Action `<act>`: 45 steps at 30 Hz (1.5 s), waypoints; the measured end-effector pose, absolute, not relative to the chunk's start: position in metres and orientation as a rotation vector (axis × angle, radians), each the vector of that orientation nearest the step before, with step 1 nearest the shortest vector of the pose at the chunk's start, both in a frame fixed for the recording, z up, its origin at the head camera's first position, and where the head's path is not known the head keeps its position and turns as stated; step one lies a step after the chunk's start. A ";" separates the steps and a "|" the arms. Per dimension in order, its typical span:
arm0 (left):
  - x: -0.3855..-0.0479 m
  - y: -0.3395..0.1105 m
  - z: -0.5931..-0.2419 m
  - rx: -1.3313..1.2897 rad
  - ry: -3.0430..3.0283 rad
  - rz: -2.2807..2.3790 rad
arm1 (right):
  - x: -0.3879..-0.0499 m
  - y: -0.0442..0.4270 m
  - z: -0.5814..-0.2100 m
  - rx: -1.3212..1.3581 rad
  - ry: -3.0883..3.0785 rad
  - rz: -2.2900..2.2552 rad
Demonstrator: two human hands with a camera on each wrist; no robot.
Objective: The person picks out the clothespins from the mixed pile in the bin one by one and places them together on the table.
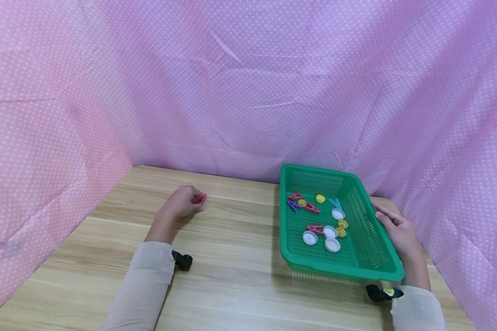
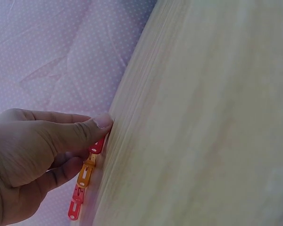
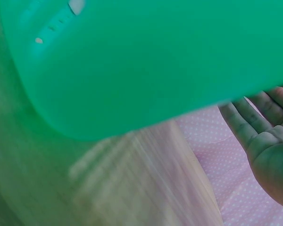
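Near the far left part of the table, the left hand (image 1: 184, 202) pinches a red clip (image 1: 199, 199) between thumb and fingers. Seen in the left wrist view, the hand (image 2: 42, 150) has this red clip (image 2: 97, 146) at its fingertips, with an orange clip (image 2: 86, 173) and another red clip (image 2: 74, 207) lined up below. The right hand (image 1: 401, 232) lies against the outer right side of a green basket (image 1: 323, 266); its fingers look extended in the right wrist view, where the hand (image 3: 269, 141) is partly cut off beside the basket (image 3: 132, 84).
Inside the basket are several red clips (image 1: 312, 208), a purple clip (image 1: 293, 205), a blue clip (image 1: 335, 203), white caps (image 1: 332, 245) and yellow caps (image 1: 320, 198). A pink dotted cloth (image 1: 240, 101) hangs behind and beside the wooden table (image 1: 232, 257).
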State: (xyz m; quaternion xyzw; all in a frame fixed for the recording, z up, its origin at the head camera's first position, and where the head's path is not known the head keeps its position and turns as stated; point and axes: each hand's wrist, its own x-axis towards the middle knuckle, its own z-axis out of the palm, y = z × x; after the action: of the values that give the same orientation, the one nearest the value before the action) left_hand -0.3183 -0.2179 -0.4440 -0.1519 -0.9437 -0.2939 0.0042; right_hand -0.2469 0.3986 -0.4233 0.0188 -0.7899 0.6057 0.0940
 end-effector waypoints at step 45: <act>-0.322 -0.180 -0.398 -0.692 -2.883 -0.702 | -0.247 0.399 -0.423 0.035 -2.374 1.757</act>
State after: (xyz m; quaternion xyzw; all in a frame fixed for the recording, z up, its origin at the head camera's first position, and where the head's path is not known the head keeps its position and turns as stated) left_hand -0.3216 -0.1796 -0.3978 -0.2269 -0.9451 -0.2302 0.0475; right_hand -0.2469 0.3992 -0.4235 0.0117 -0.8002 0.5922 0.0940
